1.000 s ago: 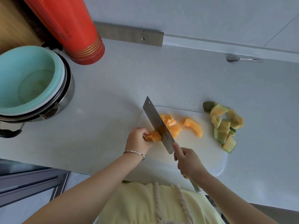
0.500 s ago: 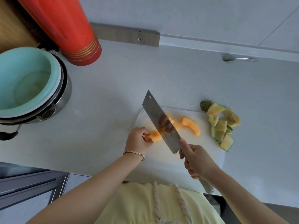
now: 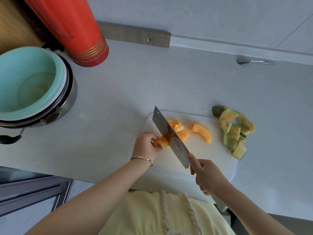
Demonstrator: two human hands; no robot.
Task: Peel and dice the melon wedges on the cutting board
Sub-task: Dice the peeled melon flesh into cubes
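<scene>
My left grip (image 3: 146,144) pinches a peeled orange melon piece (image 3: 163,141) on the white plastic cutting board (image 3: 211,158). My right grip (image 3: 208,175) is curled round the handle of the broad steel cleaver (image 3: 171,138), whose blade rests against that piece. Diced orange melon cubes (image 3: 177,127) and a curved peeled melon wedge (image 3: 202,131) lie just beyond the blade.

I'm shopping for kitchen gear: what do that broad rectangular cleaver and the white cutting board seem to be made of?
The broad rectangular cleaver looks like steel: grey metallic sheen, a hole punched near its corner, a stamped mark. The white cutting board is probably plastic: smooth, matte, uniformly white, with rounded corners, though the exact material is unclear.
</scene>
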